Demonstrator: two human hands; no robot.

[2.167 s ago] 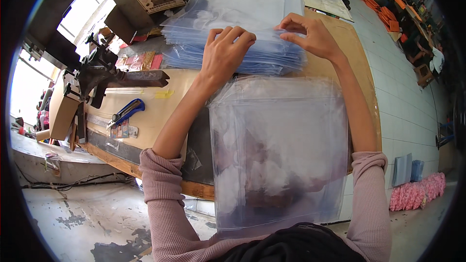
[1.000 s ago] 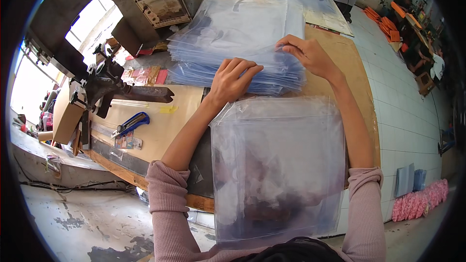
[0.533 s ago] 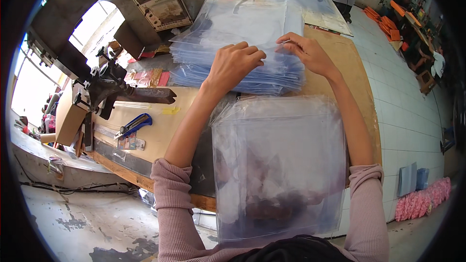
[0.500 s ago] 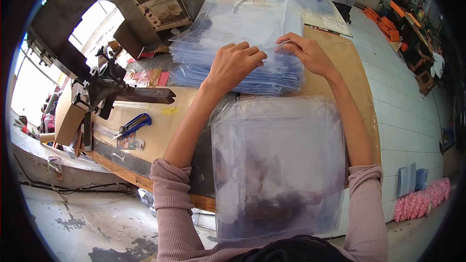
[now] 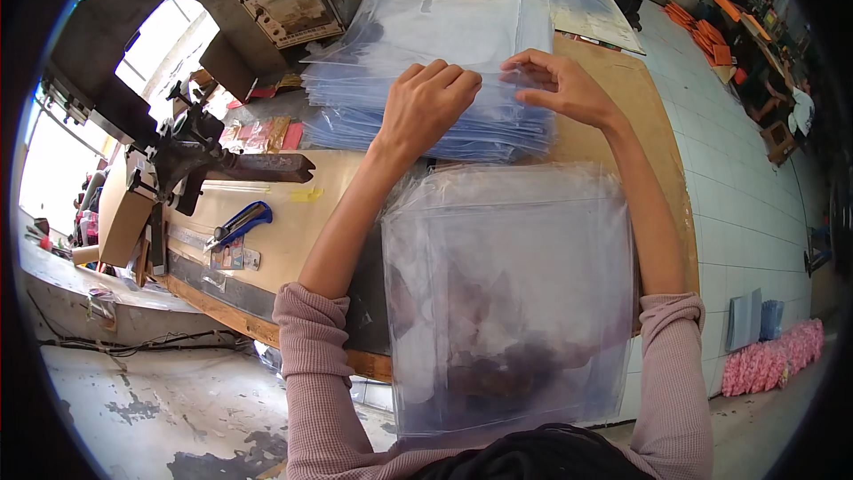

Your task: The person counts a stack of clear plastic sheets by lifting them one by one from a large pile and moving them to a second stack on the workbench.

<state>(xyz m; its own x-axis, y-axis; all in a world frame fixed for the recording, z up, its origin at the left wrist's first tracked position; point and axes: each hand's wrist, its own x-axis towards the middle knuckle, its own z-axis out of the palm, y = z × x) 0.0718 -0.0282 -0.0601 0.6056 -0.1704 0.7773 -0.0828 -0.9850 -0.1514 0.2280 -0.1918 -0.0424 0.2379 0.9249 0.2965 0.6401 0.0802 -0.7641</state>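
Right hand [image 5: 574, 93] has spread wider; left hand [image 5: 429, 107] curls at clear sleeves [image 5: 444, 22], grip unclear.

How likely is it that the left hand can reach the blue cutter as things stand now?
Probably yes. The blue cutter lies uncovered, left of the left forearm; the left hand would likely only need to pass on the near side of the dark metal bar.

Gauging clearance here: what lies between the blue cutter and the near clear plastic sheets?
Between the blue cutter and the near plastic sheets, the head view shows tan board, then a dark tabletop strip, with the left forearm above them.
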